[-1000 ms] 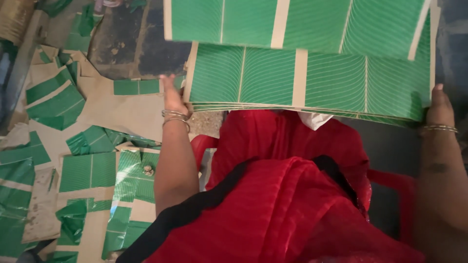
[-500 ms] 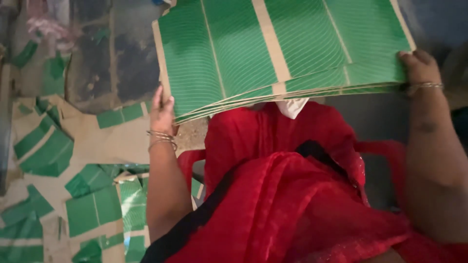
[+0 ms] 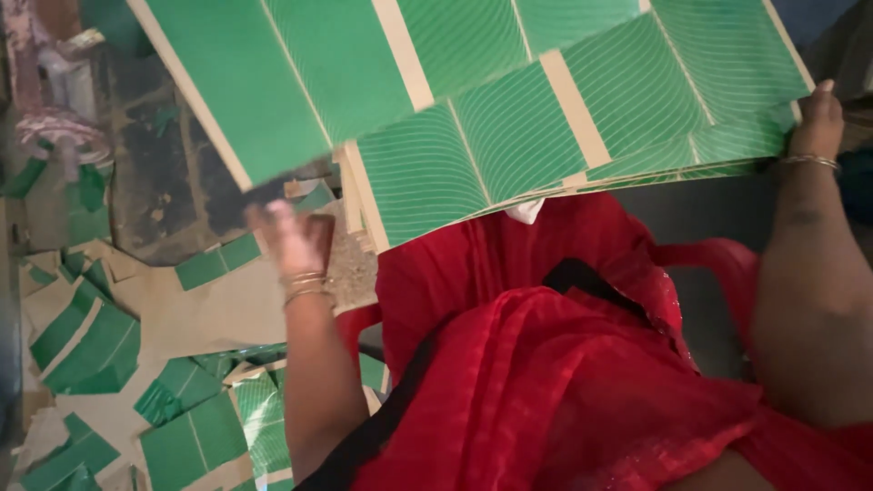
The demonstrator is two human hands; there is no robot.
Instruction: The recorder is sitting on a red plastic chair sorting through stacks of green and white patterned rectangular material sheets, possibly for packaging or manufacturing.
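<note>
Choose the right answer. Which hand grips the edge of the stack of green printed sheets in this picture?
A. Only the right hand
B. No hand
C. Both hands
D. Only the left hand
A. The right hand grips the far edge of the green sheets, while the left hand is blurred and hangs below the lifted top sheet, apart from the stack.

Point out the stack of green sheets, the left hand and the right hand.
stack of green sheets [image 3: 509, 155], head view, on a green panel of the lower sheets.
left hand [image 3: 293, 241], head view, back of the hand.
right hand [image 3: 817, 118], head view, back of the hand at the sheets' edge.
</note>
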